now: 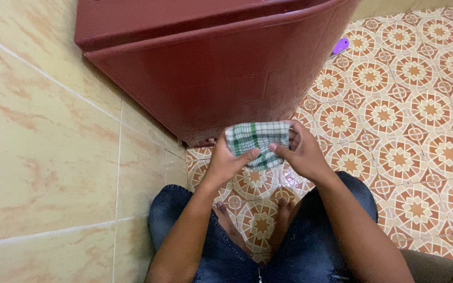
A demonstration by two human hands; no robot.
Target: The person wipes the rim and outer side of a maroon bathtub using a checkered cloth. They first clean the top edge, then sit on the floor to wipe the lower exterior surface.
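From the head view, the left hand (pixel 225 162) and right hand (pixel 301 152) together pinch a folded green-checked cloth (pixel 257 140), its lower edge hidden behind both thumbs. Just beyond them stands a dark red tub (pixel 211 73), cut off at the frame's top.

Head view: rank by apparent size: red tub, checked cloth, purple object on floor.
1. Red tub, by far the largest.
2. Green-and-white checked cloth, held by left hand and right hand.
3. Purple object, smallest, partly hidden.

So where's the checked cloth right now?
The cloth is mid-frame in the head view, held between the left hand and right hand, just below the red tub and above the patterned floor.
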